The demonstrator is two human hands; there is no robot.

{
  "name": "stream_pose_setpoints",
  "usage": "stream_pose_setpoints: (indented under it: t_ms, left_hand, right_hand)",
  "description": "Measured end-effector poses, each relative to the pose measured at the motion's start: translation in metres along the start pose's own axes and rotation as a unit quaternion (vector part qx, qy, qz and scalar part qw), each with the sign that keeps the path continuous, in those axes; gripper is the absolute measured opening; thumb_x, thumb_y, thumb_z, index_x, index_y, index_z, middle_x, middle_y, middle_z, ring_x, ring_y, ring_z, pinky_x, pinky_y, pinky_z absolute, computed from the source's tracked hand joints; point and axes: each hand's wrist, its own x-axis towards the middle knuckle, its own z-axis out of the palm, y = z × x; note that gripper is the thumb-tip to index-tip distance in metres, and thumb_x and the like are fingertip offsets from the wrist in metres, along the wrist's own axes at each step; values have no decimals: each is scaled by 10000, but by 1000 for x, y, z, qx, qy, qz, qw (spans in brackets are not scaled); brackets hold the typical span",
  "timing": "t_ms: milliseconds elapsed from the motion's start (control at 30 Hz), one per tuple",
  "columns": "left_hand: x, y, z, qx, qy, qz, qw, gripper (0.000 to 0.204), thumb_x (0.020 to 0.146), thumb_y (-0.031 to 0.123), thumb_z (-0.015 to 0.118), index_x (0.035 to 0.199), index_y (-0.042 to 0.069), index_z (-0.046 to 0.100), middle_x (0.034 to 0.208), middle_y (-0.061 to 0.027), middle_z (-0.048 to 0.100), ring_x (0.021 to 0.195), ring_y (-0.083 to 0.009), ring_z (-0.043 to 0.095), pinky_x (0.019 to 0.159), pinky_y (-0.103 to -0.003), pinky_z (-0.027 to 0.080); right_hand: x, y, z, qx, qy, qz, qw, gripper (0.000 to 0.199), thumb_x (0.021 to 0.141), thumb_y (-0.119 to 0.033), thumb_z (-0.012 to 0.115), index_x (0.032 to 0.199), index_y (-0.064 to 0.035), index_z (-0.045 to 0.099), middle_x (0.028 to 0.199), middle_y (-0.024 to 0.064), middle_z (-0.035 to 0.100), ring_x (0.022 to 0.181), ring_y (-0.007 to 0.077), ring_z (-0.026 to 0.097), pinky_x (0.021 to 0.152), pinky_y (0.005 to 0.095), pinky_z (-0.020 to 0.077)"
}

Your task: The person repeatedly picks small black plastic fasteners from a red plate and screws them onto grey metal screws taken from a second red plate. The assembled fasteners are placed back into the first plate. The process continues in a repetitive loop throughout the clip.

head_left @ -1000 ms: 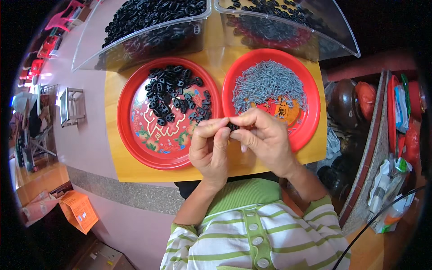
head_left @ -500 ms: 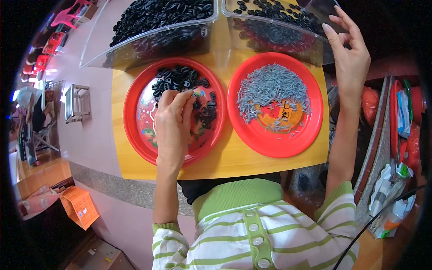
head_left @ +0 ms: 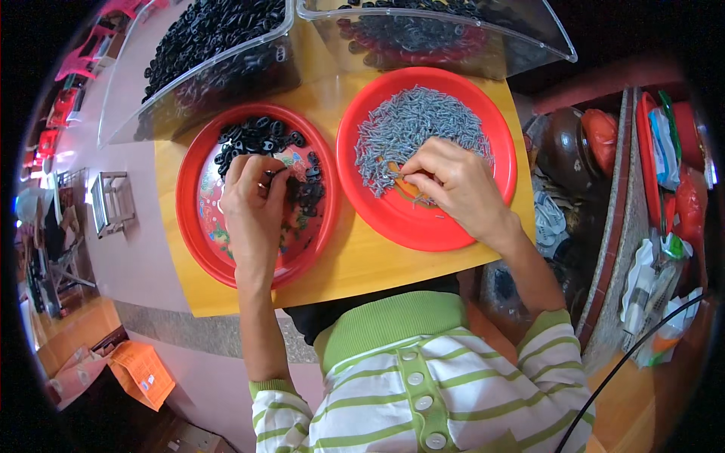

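Observation:
Over the left red plate (head_left: 307, 262), my left hand (head_left: 253, 200) pinches a small black plastic part between thumb and fingers, mostly hidden by them. Just beyond it on that plate lies a heap of small black oval parts (head_left: 255, 136) with holes. More dark pieces (head_left: 310, 189) lie right of the fingers. My right hand (head_left: 461, 185) reaches over the right red plate (head_left: 453, 238), its thumb and forefinger closed on what looks like a screw at the near edge of a pile of small grey screws (head_left: 423, 121).
Behind the plates stand two clear plastic bins, the left bin (head_left: 226, 66) heaped with black parts and the right bin (head_left: 453, 45) holding fewer. Both plates sit on a yellow wooden board (head_left: 362, 273). A brown jar (head_left: 563, 143) stands at the right.
My right hand has left the right bin and come down to the screws. My left hand still pinches over the left plate. The view has shifted, so plates and bins appear further left.

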Motion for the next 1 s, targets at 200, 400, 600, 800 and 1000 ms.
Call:
stream_pose_setpoints:
  t_ms: [200, 400, 600, 800, 1000]
  left_hand:
    - [-24, 14, -2, -328, 26, -73, 941, 103, 789, -62, 622, 863, -21, 563, 873, -42, 601, 759, -99, 585, 662, -211, 477]
    - [-50, 50, 5, -471, -25, -164, 867, 253, 803, -20, 637, 1046, -32, 569, 871, -53, 625, 789, -97, 600, 706, -207, 485]
    - [-68, 58, 24, -397, -67, -66, 913, 148, 762, -55, 648, 906, -22, 659, 847, -71, 615, 786, -125, 584, 685, -224, 464]
    - [-70, 66, 29, -543, -118, -188, 810, 147, 824, -21, 609, 967, -52, 609, 875, -73, 617, 742, -134, 634, 696, -237, 519]
    - [-64, 62, 41, -510, -90, -149, 842, 126, 828, -23, 600, 950, -50, 611, 894, -83, 612, 768, -117, 619, 692, -222, 506]
  right_hand:
    - [-3, 2, 9, 13, -2, -3, 1000, 62, 779, -67, 613, 795, -9, 597, 763, 95, 569, 702, 233, 583, 610, 333, 452]
    - [-2, -3, 10, 35, -6, 33, 999, 87, 765, -87, 614, 791, -10, 583, 772, 119, 565, 768, 293, 572, 683, 389, 450]
    - [-1, -4, 10, 22, -28, 47, 998, 88, 770, -86, 615, 786, -8, 580, 757, 129, 565, 766, 304, 575, 681, 395, 449]
    - [-2, -6, 10, -27, -10, 29, 999, 99, 785, -75, 607, 830, 2, 561, 768, 144, 563, 751, 313, 574, 656, 393, 453]
    - [-8, -20, -6, 216, -38, 171, 960, 74, 838, -40, 574, 876, 23, 561, 795, 76, 580, 683, 154, 592, 564, 270, 484]
